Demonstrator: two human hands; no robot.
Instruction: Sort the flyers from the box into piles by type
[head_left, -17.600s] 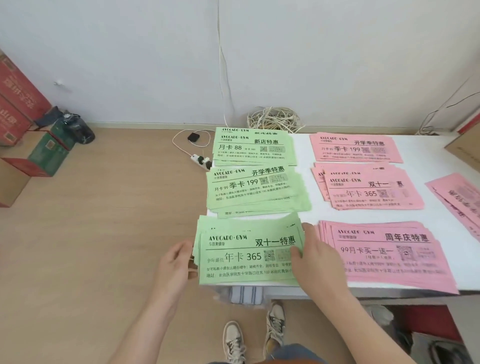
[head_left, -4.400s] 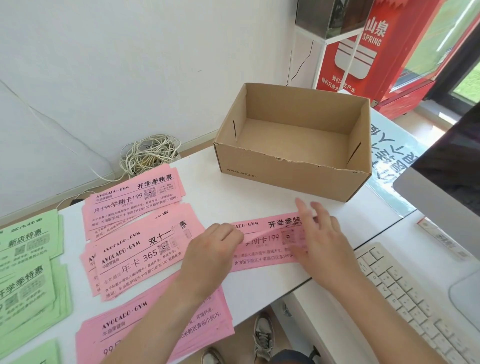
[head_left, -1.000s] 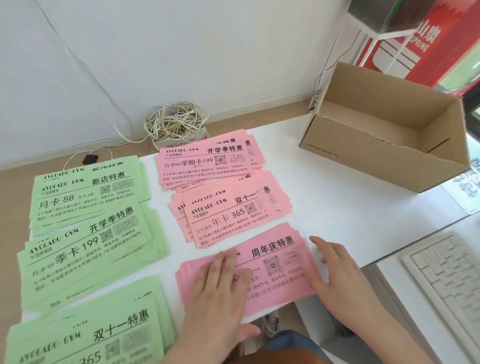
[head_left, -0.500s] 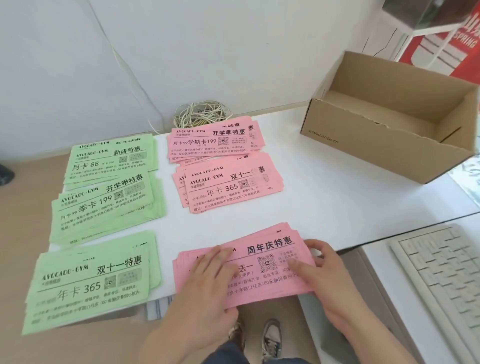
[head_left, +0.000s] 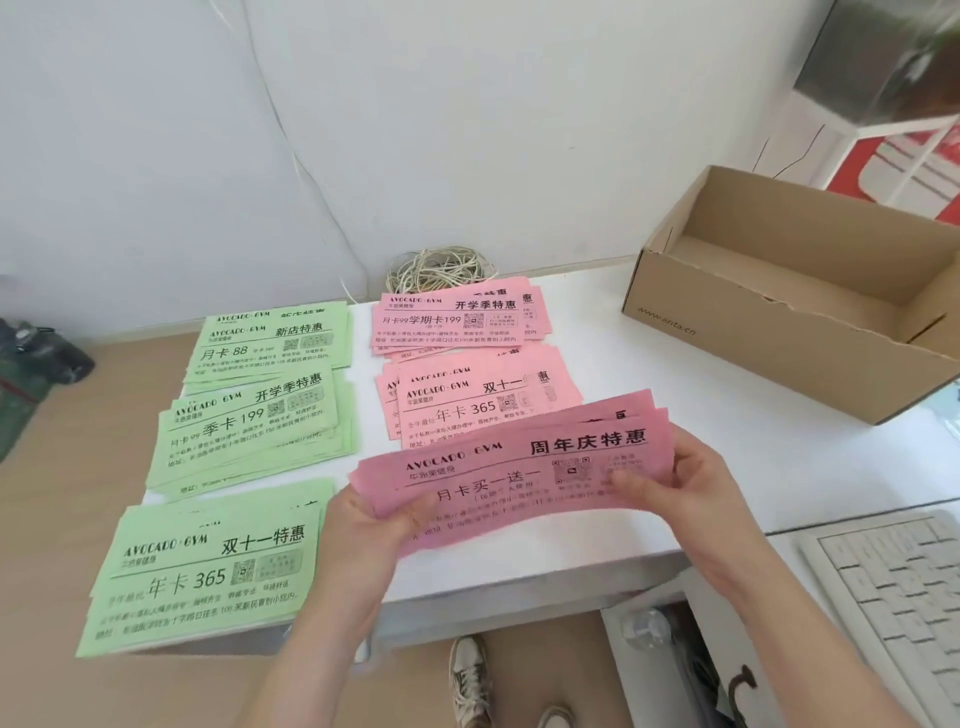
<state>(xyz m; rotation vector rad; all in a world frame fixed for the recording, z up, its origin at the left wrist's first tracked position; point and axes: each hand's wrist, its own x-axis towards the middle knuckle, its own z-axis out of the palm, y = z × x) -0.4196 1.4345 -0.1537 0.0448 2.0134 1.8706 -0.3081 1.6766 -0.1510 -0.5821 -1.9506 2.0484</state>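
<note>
A stack of pink anniversary flyers (head_left: 524, 462) is lifted off the white table (head_left: 675, 457), tilted toward me. My left hand (head_left: 363, 530) grips its left end and my right hand (head_left: 675, 483) grips its right end. Behind it lie two pink piles, the 365 pile (head_left: 467, 400) and the 199 pile (head_left: 452, 319). Three green piles lie on the left: the 88 pile (head_left: 270, 338), the 199 pile (head_left: 249, 426) and the near 365 pile (head_left: 208, 566). The open cardboard box (head_left: 779, 332) stands at the back right, and its visible inside is bare.
A coil of white cable (head_left: 441, 267) lies at the table's back edge by the wall. A white keyboard (head_left: 893, 587) sits on a lower surface at the right. The near green pile overhangs the table's front edge. My shoes (head_left: 470, 675) show on the floor below.
Both hands have lifted the pink anniversary stack off the table; half a second ago it lay flat under them. The view has shifted slightly.
</note>
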